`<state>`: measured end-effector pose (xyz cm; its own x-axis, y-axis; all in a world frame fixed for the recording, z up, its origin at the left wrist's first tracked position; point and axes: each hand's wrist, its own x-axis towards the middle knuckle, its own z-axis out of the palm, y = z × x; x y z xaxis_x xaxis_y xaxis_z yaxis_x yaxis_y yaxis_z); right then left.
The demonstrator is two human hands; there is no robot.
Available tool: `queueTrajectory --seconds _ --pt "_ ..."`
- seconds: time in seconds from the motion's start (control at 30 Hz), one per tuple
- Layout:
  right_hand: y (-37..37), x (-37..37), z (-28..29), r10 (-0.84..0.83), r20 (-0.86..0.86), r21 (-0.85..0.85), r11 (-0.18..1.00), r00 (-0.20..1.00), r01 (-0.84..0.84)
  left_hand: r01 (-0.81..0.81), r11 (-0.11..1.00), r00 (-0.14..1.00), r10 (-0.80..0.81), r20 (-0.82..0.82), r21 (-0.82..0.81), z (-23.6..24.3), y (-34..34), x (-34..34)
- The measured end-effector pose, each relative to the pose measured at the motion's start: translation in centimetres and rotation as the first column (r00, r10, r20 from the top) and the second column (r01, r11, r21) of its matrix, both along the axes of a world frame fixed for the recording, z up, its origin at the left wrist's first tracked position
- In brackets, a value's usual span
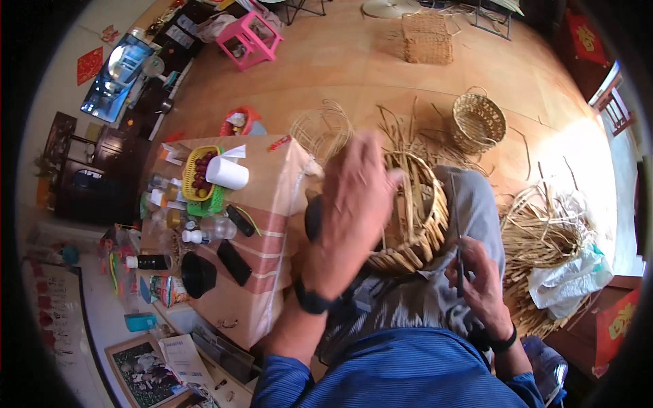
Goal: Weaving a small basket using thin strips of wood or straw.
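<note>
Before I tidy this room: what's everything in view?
Front basket: 1, tan, lap
Tool: 1, dark, right hand
Round basket: 1, tan, floor
Square wickerwork: 1, tan, far floor
Plant strips: many, tan, floor
Bag: 1, whitish, right
Stool: 1, pink, far left
Table: 1, beige-brown, left
Fruit: several, red, yellow basket
Roll: 1, white, table
Bowl: 1, black, table
Bottles: several, mostly clear, table
Framed photo: 1, dark, lower left
Left hand: 1, bare, by front basket
Right hand: 1, bare, around tool

Gripping a slim dark tool (459,255) in the right hand (480,275), beside the woven basket (437,221) on the lap (418,302)! Holding the left hand (357,194), blurred, fingers outstretched, at the basket's left side. Spotting dry strips (541,241) heaped at right, a handled basket (468,141) on the floor (340,75), red fruit (201,173) in a yellow basket (187,182).
</note>
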<state>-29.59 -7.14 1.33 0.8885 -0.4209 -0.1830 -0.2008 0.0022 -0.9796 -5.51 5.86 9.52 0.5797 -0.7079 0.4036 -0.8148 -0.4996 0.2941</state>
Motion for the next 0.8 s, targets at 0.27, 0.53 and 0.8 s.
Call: queueTrajectory --seconds 0.27,0.53,0.8 --pt "2.0 6.1 4.3 0.179 0.200 -0.701 0.713 0.963 0.013 0.159 0.985 0.634 -0.152 -0.758 -0.065 -2.5 5.0 -8.3" --pt "6.3 9.1 5.2 0.533 0.229 -0.827 0.548 0.815 -0.127 -0.563 0.785 0.428 0.010 -0.904 -0.258 -5.1 11.9 -4.5" --pt "4.3 6.6 4.1 0.355 0.284 -0.577 0.805 0.891 -0.136 -0.746 0.641 0.259 0.029 -0.966 -0.181 -15.5 21.5 7.2"
